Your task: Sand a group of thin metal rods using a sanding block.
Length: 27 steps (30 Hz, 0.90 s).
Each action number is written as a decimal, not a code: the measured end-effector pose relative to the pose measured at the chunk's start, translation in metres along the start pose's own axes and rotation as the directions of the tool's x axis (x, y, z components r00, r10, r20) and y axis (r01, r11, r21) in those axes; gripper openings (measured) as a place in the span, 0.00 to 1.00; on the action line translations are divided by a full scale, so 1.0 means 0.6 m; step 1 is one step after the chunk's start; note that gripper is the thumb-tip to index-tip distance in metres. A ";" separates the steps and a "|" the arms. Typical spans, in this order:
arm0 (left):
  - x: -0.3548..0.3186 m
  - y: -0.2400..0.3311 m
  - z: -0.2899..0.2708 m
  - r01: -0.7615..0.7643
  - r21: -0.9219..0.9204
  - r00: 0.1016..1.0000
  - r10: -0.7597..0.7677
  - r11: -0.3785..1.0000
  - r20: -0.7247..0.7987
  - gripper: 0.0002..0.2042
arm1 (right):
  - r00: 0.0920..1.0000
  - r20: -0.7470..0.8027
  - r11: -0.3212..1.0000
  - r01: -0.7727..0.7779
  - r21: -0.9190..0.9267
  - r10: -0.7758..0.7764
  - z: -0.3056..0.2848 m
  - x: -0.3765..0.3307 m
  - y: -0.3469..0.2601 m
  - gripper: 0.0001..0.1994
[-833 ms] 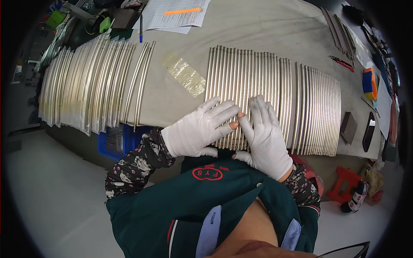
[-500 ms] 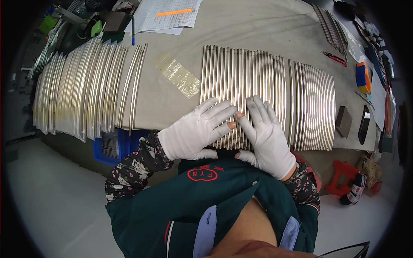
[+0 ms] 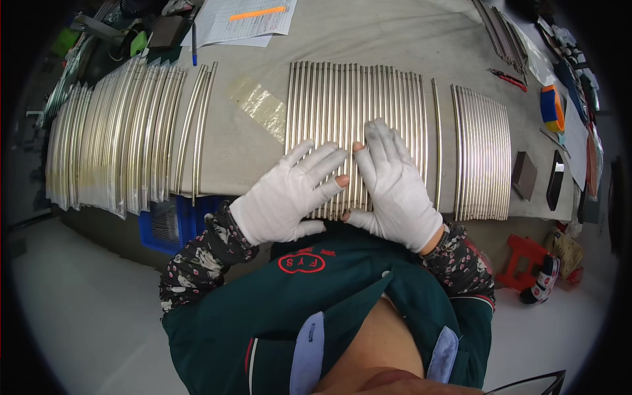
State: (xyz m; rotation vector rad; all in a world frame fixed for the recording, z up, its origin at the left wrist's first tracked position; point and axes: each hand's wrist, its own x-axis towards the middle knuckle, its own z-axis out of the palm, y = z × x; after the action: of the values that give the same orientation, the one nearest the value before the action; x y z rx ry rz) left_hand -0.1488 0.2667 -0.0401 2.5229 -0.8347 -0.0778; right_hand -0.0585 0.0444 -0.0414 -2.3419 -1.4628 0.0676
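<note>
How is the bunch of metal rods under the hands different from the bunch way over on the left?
The middle rods lie flat in one neat row; the left rods lean overlapped. Both gloved hands, left hand and right hand, press the middle rods; nothing touches the left rods. Both bunches are silvery.

Bright even light, sharp ctr, glare on rods [image 3: 355, 118] (fisheye bend, dark corners)

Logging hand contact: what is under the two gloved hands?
Both the left hand and right hand lie flat on the middle batch of metal rods on the grey table. The rod sections beneath the palms are hidden.
</note>
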 end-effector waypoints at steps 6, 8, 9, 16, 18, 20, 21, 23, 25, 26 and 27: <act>-0.068 -0.014 -0.009 0.141 0.155 0.990 -0.135 0.978 -0.048 0.46 | 0.988 -0.006 0.972 0.156 0.174 -0.157 -0.022 0.000 -0.018 0.44; -0.080 -0.015 -0.011 0.183 0.203 0.983 -0.179 0.962 -0.037 0.45 | 0.988 -0.122 0.994 0.099 0.054 -0.092 -0.047 -0.041 0.030 0.41; -0.082 -0.017 -0.013 0.185 0.132 0.982 -0.179 0.974 -0.055 0.45 | 0.978 -0.210 1.000 0.008 -0.030 -0.014 -0.061 -0.065 0.065 0.39; -0.065 -0.071 -0.032 0.260 -0.064 0.864 -0.262 0.963 -0.431 0.45 | 0.943 -0.208 0.906 -0.313 -0.284 0.261 -0.058 -0.192 0.185 0.38; -0.064 -0.086 -0.034 0.267 -0.093 0.839 -0.279 0.959 -0.468 0.44 | 0.936 -0.249 0.930 -0.301 -0.209 0.247 -0.042 -0.173 0.167 0.39; -0.060 -0.100 -0.029 0.322 -0.186 0.813 -0.372 0.928 -0.449 0.47 | 0.961 -0.194 0.937 -0.243 -0.253 0.197 -0.028 -0.136 0.132 0.41; -0.058 -0.106 -0.027 0.339 -0.217 0.802 -0.402 0.915 -0.442 0.47 | 0.971 -0.188 0.938 -0.200 -0.283 0.150 -0.024 -0.116 0.113 0.43; -0.048 -0.113 -0.013 0.274 -0.244 0.781 -0.364 0.930 -0.507 0.43 | 0.987 -0.127 0.965 -0.127 -0.230 0.100 -0.015 -0.079 0.074 0.47; -0.044 -0.117 -0.004 0.231 -0.182 0.785 -0.294 0.956 -0.546 0.41 | 0.979 -0.184 0.984 -0.062 0.166 0.093 -0.032 -0.075 0.052 0.48; -0.044 -0.117 -0.001 0.230 -0.203 0.787 -0.305 0.952 -0.536 0.41 | 0.954 -0.286 0.986 -0.051 0.158 0.095 -0.054 -0.086 0.057 0.49; -0.043 -0.118 0.004 0.225 -0.233 0.793 -0.317 0.946 -0.521 0.42 | 0.905 -0.403 0.981 -0.068 0.182 0.138 -0.072 -0.100 0.069 0.49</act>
State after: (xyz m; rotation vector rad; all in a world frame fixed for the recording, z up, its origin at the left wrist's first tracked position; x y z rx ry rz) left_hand -0.1317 0.3301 -0.0768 2.3005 -0.2144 0.4592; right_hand -0.0401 -0.0369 -0.0245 -2.1307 -1.0813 -0.2583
